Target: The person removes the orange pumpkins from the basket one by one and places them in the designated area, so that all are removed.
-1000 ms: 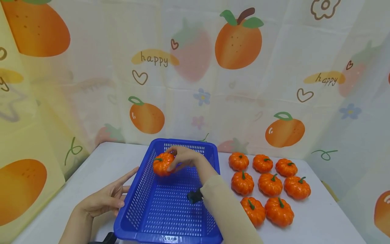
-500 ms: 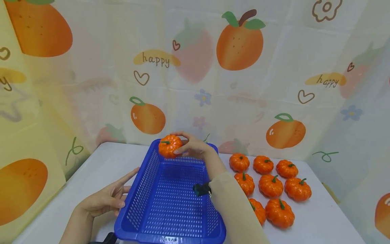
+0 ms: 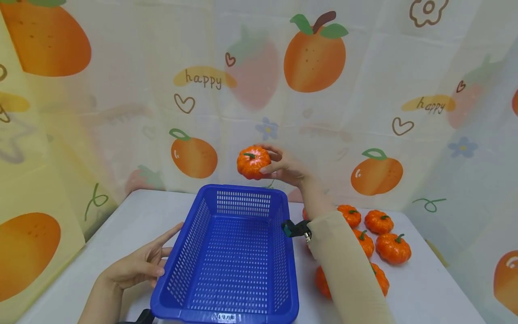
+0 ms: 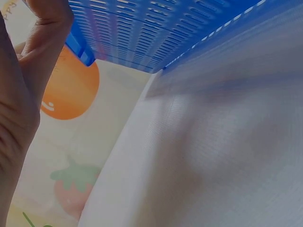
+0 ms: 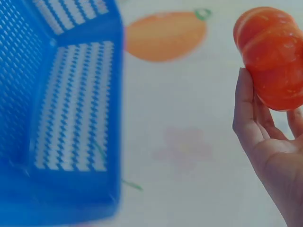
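Observation:
My right hand (image 3: 283,168) holds a small orange pumpkin (image 3: 253,162) with a green stem, fingers and thumb around its right side. It is raised above the far rim of a blue plastic basket (image 3: 224,316). The right wrist view shows the same pumpkin (image 5: 274,56) at upper right, beside the basket wall (image 5: 116,118). In the head view, the basket has nothing in it. My left hand (image 3: 139,265) touches the basket's outer left side, index finger stretched along it. Only part of that hand (image 4: 28,71) shows in the left wrist view.
Several more orange pumpkins (image 3: 393,248) stand in rows on the white table (image 3: 433,288) right of the basket, some hidden by my right sleeve (image 3: 348,265). A fruit-printed curtain (image 3: 251,121) hangs behind the table.
My right hand has lifted the pumpkin up out of the basket and moved it right, beyond the far rim. My left hand has stayed at the basket's side.

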`<action>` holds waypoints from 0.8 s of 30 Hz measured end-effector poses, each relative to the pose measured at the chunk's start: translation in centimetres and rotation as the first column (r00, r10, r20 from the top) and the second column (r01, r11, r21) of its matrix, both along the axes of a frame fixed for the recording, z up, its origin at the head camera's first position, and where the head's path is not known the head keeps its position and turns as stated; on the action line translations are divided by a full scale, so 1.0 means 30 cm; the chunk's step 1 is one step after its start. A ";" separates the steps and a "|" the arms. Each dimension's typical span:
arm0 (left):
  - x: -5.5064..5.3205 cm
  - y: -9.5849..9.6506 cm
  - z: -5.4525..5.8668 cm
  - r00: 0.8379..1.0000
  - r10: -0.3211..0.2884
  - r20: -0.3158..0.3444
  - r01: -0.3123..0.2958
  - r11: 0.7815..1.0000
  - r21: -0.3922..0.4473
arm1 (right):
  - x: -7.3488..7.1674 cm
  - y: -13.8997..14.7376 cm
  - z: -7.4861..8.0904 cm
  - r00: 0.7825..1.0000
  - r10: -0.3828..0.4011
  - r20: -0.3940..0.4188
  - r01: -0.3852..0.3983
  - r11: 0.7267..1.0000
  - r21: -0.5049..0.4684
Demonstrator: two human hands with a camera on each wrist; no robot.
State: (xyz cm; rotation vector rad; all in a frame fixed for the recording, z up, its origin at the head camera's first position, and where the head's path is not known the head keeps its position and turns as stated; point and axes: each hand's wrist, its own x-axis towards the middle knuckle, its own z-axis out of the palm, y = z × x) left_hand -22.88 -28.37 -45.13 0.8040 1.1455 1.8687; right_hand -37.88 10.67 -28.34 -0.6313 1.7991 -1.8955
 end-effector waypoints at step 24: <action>-0.007 -0.003 -0.002 1.000 -0.002 -0.016 0.002 1.000 -0.028 | 0.193 0.815 -0.038 0.980 -0.074 -0.183 0.083 0.996 0.043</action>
